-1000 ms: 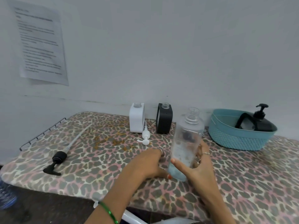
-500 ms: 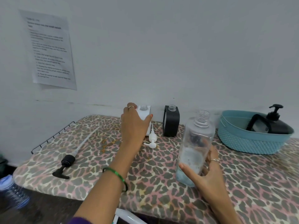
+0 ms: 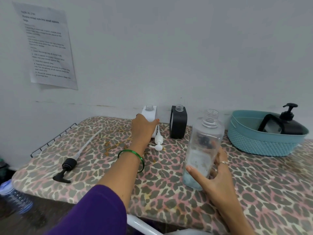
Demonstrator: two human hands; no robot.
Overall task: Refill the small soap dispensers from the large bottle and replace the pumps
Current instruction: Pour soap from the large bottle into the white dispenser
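My right hand grips the large clear bottle, which stands uncapped near the table's front with a little bluish liquid at its bottom. At the back my left hand wraps around the small white dispenser, whose neck is open. Right of it stands the small black dispenser, also without a pump. A small white pump lies just in front of the white dispenser. The long black pump with its clear tube lies on the left of the table.
A teal basket at the right holds a black dispenser with its pump on. The table has a leopard-print cover and a wire rail at its left edge. A paper sheet hangs on the wall.
My left hand left the base of the large bottle, reached to the back and closed around the white dispenser. The right hand kept hold of the large bottle.
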